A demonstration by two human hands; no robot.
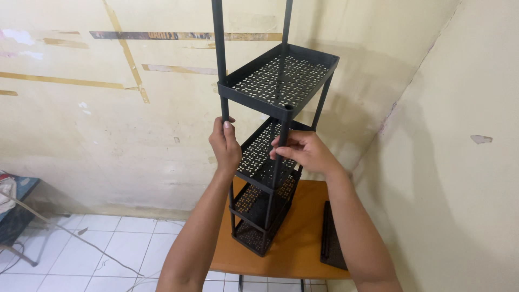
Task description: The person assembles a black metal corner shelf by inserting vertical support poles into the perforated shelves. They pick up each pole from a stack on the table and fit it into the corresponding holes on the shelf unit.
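A tall black metal rack (281, 81) with several perforated shelves stands on a small orange-brown table (303, 243) in a room corner. My left hand (225, 143) is wrapped around the rack's front left post, just under the upper shelf. My right hand (303, 151) pinches the front right post at about the same height, fingers closed on the thin tube. Both forearms reach up from the bottom of the view. The posts run on above the top edge of the frame.
A loose black perforated shelf panel (332, 238) leans against the right wall on the table. Stained cream walls meet close behind the rack. White tiled floor (108, 254) lies to the left, with a cable across it and a blue object (16, 205) at the far left.
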